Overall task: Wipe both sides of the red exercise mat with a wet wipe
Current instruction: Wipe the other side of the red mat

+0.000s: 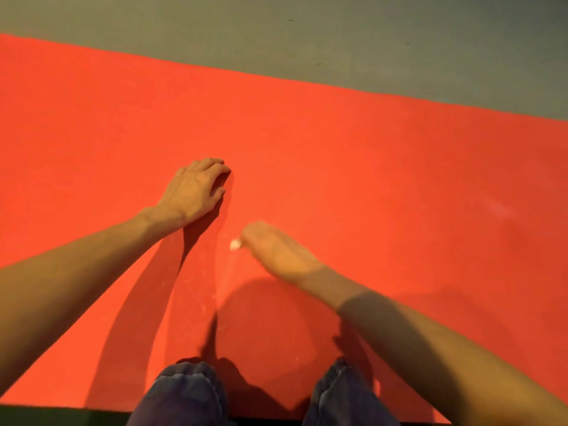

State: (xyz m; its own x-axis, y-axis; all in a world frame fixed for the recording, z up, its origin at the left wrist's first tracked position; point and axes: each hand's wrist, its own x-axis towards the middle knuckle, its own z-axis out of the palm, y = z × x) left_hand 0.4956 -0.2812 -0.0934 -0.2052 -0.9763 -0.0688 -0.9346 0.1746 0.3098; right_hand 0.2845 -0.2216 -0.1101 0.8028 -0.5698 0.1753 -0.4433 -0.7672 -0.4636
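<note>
**A:** How do the hands lie?

**B:** The left hand (195, 190) is stretched forward, palm down on the red mat (368, 167). Its fingers are lightly bent with the tips touching the surface, and it holds nothing. The right hand (276, 252) lies nearer the body and a little to the right, back upward and low over the mat, and it is blurred.

**A:** And the wipe?

**B:** A small white scrap of the wet wipe (234, 244) peeks out at the finger end of the right hand. The rest is hidden beneath it. With the blur I cannot tell whether the fingers curl round it or press it flat.

**A:** How does the mat look?

**B:** It lies flat and unrolled on a grey-green floor (338, 35), filling most of the view. It is bright red, with pale specks and a faint streak between the hands. Both arms throw dark shadows on it.

**A:** Edges and room?

**B:** The far edge slants from upper left down to the right, well beyond the hands. The near edge runs along the bottom, where two knees (184, 392) in blue denim rest on the mat. The mat runs past the frame on both sides, with wide bare red to the right of the right hand.
</note>
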